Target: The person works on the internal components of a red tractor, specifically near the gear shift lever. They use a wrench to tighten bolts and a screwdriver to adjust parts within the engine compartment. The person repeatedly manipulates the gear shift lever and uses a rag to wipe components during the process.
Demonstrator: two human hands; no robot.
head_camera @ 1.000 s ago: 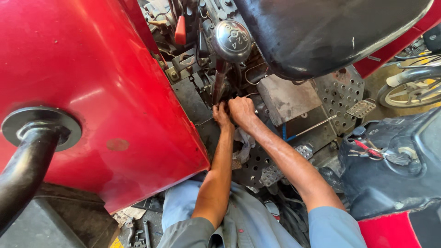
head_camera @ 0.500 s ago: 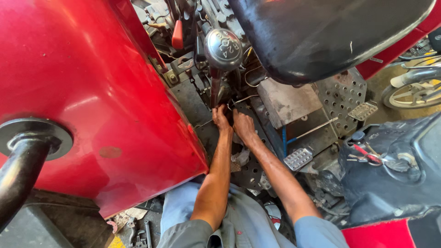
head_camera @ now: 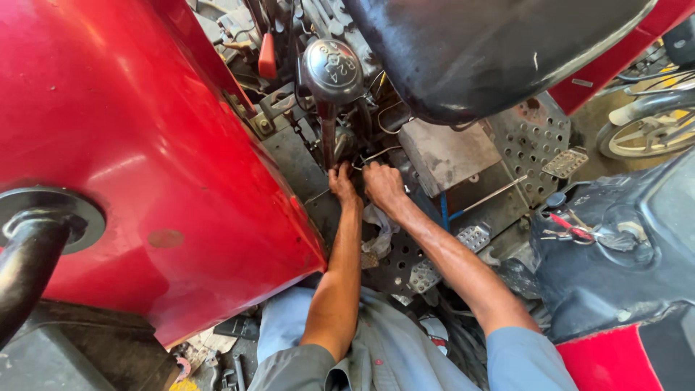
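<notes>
At base of gear lever [head_camera: 327, 137], your left hand [head_camera: 342, 182] and right hand [head_camera: 384, 187] pinch thin wire [head_camera: 376, 154], fingers narrow. Risk: wire slips, knuckles scrape metal plate [head_camera: 445, 153] edge.

**A:** So we've got both arms stretched down into the tractor. Our left hand [head_camera: 342, 181] and right hand [head_camera: 384, 187] sit side by side at the foot of the gear lever [head_camera: 331, 72], fingers curled around the thin wire [head_camera: 376, 153] there. Can't really tell how tight the grip is.

**B:** Yep, and the big red fender [head_camera: 137, 152] fills the left side, with the black seat [head_camera: 478, 51] hanging over the top. Under our right forearm we see the perforated footplate [head_camera: 398, 261] and a metal pedal [head_camera: 474, 237]. A white rag [head_camera: 380, 232] lies between our two forearms.
</notes>
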